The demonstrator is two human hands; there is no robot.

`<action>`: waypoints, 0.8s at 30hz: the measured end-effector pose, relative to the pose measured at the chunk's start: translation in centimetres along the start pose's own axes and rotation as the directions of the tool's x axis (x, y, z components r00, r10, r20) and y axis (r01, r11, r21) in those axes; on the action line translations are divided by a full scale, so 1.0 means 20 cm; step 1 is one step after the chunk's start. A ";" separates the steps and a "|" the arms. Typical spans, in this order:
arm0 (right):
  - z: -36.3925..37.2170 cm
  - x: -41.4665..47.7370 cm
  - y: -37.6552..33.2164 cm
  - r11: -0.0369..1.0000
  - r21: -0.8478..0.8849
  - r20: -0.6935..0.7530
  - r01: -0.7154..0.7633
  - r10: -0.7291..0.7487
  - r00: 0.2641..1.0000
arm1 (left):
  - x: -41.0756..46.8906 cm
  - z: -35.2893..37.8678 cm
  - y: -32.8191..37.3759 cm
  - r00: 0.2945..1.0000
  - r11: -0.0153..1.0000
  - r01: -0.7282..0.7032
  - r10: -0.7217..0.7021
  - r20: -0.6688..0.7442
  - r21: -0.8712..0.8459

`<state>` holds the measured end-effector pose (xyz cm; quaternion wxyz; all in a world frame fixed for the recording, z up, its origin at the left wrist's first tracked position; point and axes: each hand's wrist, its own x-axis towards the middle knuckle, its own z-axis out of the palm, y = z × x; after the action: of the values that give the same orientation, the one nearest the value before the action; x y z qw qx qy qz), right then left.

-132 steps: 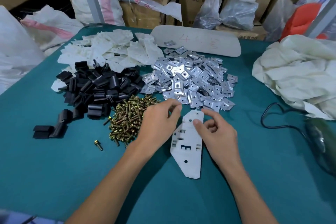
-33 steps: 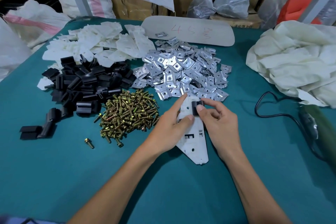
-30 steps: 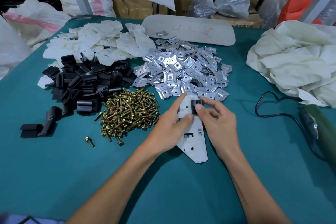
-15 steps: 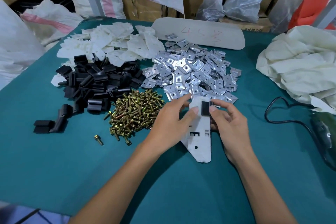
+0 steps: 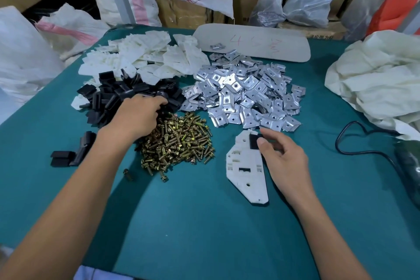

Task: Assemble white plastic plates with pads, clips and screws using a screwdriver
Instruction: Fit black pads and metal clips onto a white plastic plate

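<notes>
A white plastic plate (image 5: pixel 246 173) lies flat on the green table, with a black pad (image 5: pixel 253 141) fitted near its top end. My right hand (image 5: pixel 281 159) rests at the plate's right edge, thumb against the pad and fingers curled. My left hand (image 5: pixel 138 115) reaches into the heap of black pads (image 5: pixel 109 100), fingertips buried among them; whether it grips one is hidden. Brass screws (image 5: pixel 179 141) are piled between my hands. Silver metal clips (image 5: pixel 245 95) lie in a heap behind the plate. Spare white plates (image 5: pixel 145 59) are stacked at the back left.
A green power screwdriver (image 5: pixel 409 166) with a black cord (image 5: pixel 354 143) lies at the right edge. A crumpled white cloth (image 5: pixel 377 84) fills the far right. A grey oval board (image 5: pixel 252 42) lies at the back. Two loose black pads (image 5: pixel 72 152) and one stray screw (image 5: pixel 128 174) sit front left.
My left hand has left the plate and moved left and back into the black pad heap. My right hand stays at the plate with the pad.
</notes>
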<state>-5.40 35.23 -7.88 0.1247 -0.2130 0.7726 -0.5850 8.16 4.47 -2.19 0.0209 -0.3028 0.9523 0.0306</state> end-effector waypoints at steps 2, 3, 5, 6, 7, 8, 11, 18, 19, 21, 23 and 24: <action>-0.01 0.00 0.00 1.000 0.010 0.002 -0.008 0.008 1.000 | 0.03 0.00 -0.01 1.000 0.999 -0.016 0.016 -0.002 0.038; -0.01 0.00 0.00 1.000 0.010 0.003 -0.011 0.011 1.000 | 0.03 0.00 -0.01 1.000 0.998 -0.029 0.030 -0.007 0.052; -0.01 0.00 0.00 1.000 0.020 0.005 -0.018 0.018 1.000 | 0.03 0.00 -0.01 0.998 0.998 -0.055 0.056 -0.036 0.029; -0.01 0.00 0.00 0.999 0.030 0.005 -0.021 0.021 1.000 | 0.02 -0.01 -0.01 0.996 0.997 -0.056 0.053 -0.066 -0.044; -0.01 0.00 -0.01 0.999 0.040 0.004 -0.022 0.022 1.000 | 0.01 -0.01 0.00 0.994 0.985 -0.049 0.033 -0.102 -0.164; -0.01 0.00 -0.01 0.999 0.046 0.001 -0.023 0.023 1.000 | -0.01 -0.02 0.01 0.991 0.949 -0.042 -0.001 -0.137 -0.313; 0.00 0.00 -0.01 0.999 0.046 -0.017 -0.023 0.024 1.000 | -0.07 -0.07 0.08 0.985 0.631 -0.049 -0.097 -0.142 -0.774; -0.01 -0.01 -0.05 0.993 0.101 -0.114 0.052 -0.041 0.993 | -0.19 -0.09 0.35 0.976 -0.146 0.070 0.214 0.038 -0.987; -0.01 -0.01 -0.06 0.989 0.135 -0.108 0.053 -0.039 0.993 | -0.20 -0.07 0.39 0.969 -0.186 0.102 0.242 0.055 -0.977; -0.01 -0.01 -0.08 0.967 0.254 -0.058 0.026 -0.012 0.998 | -0.24 -0.02 0.49 0.957 -0.166 0.145 0.272 0.096 -0.975; -0.01 -0.02 -0.10 0.924 0.383 0.049 -0.013 -0.006 0.999 | -0.28 0.04 0.62 0.951 -0.017 0.143 0.279 0.133 -0.990; -0.01 -0.02 -0.11 0.907 0.419 0.121 -0.034 -0.018 0.992 | -0.29 0.07 0.68 0.950 0.044 0.132 0.278 0.139 -0.990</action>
<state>-4.70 35.14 -5.71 0.2170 -0.2134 0.6202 -0.7229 5.11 19.01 -2.65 -0.0539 -0.1747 0.6648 0.7243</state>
